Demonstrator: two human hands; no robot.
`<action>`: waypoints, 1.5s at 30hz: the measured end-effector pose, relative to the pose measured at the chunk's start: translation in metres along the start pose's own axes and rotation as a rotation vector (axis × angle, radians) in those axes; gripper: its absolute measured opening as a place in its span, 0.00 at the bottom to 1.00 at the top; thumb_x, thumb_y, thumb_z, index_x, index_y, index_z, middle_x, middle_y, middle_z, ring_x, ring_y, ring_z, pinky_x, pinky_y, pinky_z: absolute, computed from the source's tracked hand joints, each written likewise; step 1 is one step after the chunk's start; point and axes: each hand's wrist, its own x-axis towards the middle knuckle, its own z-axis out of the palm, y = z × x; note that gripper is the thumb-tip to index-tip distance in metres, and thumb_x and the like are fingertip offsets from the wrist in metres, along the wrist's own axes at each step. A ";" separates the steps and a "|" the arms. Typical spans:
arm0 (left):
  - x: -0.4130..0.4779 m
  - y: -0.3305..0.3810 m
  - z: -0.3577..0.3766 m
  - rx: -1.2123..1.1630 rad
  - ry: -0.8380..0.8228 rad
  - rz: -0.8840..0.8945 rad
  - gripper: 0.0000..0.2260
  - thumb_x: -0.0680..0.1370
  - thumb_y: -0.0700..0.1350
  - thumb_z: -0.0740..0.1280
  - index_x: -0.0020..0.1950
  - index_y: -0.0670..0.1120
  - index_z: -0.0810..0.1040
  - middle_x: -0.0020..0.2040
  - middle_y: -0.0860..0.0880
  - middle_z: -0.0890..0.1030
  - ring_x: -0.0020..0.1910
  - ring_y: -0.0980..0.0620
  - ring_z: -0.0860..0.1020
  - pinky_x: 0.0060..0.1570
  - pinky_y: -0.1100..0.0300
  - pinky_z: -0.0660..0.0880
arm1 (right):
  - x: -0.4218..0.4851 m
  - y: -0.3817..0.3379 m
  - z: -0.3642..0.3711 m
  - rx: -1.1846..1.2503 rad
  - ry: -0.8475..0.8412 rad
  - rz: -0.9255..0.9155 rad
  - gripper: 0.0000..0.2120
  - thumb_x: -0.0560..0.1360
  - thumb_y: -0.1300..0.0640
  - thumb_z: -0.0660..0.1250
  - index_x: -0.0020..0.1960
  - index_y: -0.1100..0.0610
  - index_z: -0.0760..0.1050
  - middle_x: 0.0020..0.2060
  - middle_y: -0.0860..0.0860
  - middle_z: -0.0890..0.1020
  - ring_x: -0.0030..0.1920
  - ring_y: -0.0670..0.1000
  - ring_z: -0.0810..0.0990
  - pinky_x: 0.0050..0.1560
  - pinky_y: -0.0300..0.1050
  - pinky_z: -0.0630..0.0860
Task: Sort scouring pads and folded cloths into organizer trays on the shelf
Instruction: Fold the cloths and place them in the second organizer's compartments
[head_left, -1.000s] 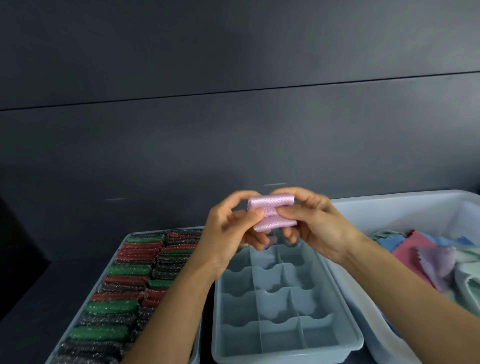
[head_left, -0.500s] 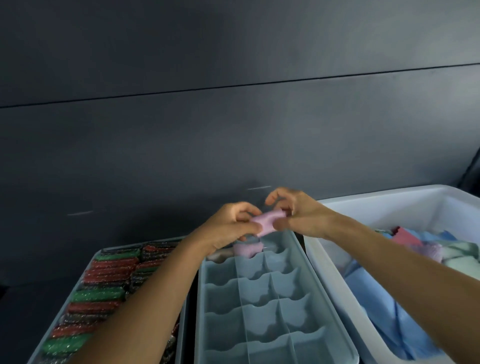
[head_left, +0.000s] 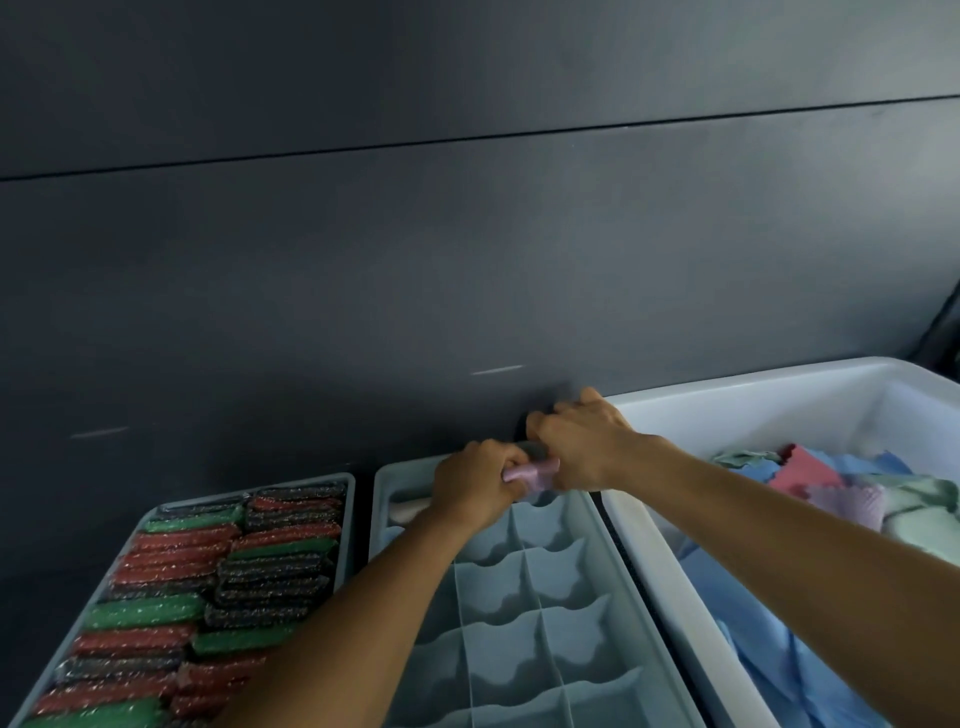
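Both hands met at the far edge of the divided organizer tray (head_left: 621, 567), toward its far-right corner. Between them sat the folded pink cloth (head_left: 531, 474), low against the divider tops and, by my judgement, on its way into a compartment of the far row. The left hand (head_left: 471, 489) had its fingers curled, pinching the cloth's left end; the right hand (head_left: 583, 448) was curled over the other end, its fingertips hidden under the knuckles, so their exact hold could not be told. Two hands on so small a bundle probably served to keep the fold from springing open as it was pressed down. A pale cloth (head_left: 410, 512) lay in the far-left corner compartment. The scouring pads (head_left: 171, 587) stood packed on edge in the left tray (head_left: 347, 519), just beside the organizer's left edge; loose cloths (head_left: 800, 470) waited in the white bin (head_left: 727, 401) along its right edge, within easy reach.
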 end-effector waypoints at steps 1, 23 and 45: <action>0.001 0.000 0.001 0.043 0.006 0.003 0.09 0.74 0.52 0.71 0.54 0.56 0.83 0.49 0.51 0.85 0.49 0.47 0.81 0.45 0.56 0.77 | -0.001 0.002 0.000 -0.006 -0.002 -0.003 0.27 0.71 0.31 0.60 0.55 0.54 0.70 0.46 0.53 0.78 0.53 0.54 0.75 0.50 0.46 0.57; 0.000 0.017 0.004 0.285 -0.038 -0.004 0.07 0.77 0.50 0.65 0.49 0.50 0.81 0.52 0.49 0.83 0.53 0.43 0.80 0.46 0.56 0.76 | -0.105 0.077 0.010 0.794 -0.006 0.217 0.13 0.70 0.65 0.68 0.41 0.46 0.78 0.37 0.47 0.83 0.37 0.44 0.80 0.42 0.38 0.73; -0.094 0.099 -0.092 -1.148 0.021 -0.009 0.19 0.74 0.52 0.70 0.65 0.61 0.74 0.62 0.58 0.79 0.57 0.56 0.81 0.38 0.49 0.82 | -0.123 0.028 -0.087 1.952 0.260 -0.051 0.02 0.72 0.57 0.66 0.43 0.56 0.77 0.38 0.52 0.80 0.37 0.48 0.78 0.39 0.38 0.75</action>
